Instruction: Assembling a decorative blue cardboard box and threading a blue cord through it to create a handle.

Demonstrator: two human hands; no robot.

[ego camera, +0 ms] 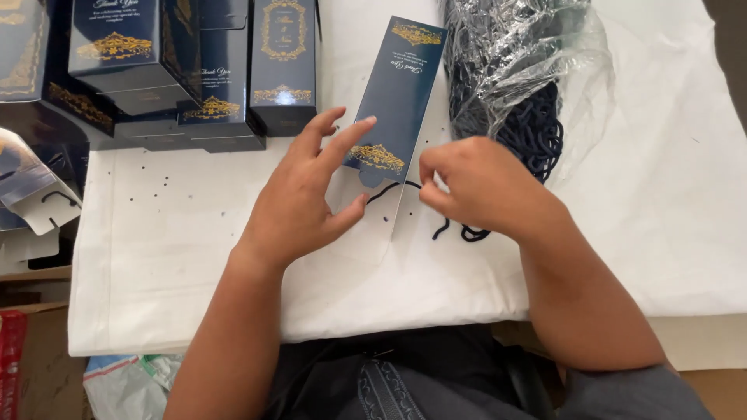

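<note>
At the far left of the white-covered table point(156, 257), folded dark blue boxes with gold ornament point(132, 58) stand and lie in a cluster, their insides hidden from me, so I cannot tell whether anything is in them; a half-open white-lined carton point(35, 194) with a cord handle leans at the table's left edge. My left hand point(299, 206) hovers with its grip spread, fingers fanned, the fingertips touching the left edge of the flat dark blue box blank point(397, 97) that lies printed side up on the cloth in front of me. Just right of it, my right hand point(478, 187) has its grip pressed together, pinching the dark blue cord point(389, 190) whose free end curls out below my knuckles toward the lower end of the blank. Beyond that hand, a crumpled clear plastic bag point(529, 62) lies open on the table and holds a heap of more dark cords point(537, 132), some spilling from its mouth. As I judge it, the loosely held blank could slide or swing on the smooth cloth if I tug the cord, since only fingertips steady it; the thin cord could slip from my pinch or fray at the tip; and my right wrist, close to the bag, could drag the spilled cords into a tangle with the one I hold.
</note>
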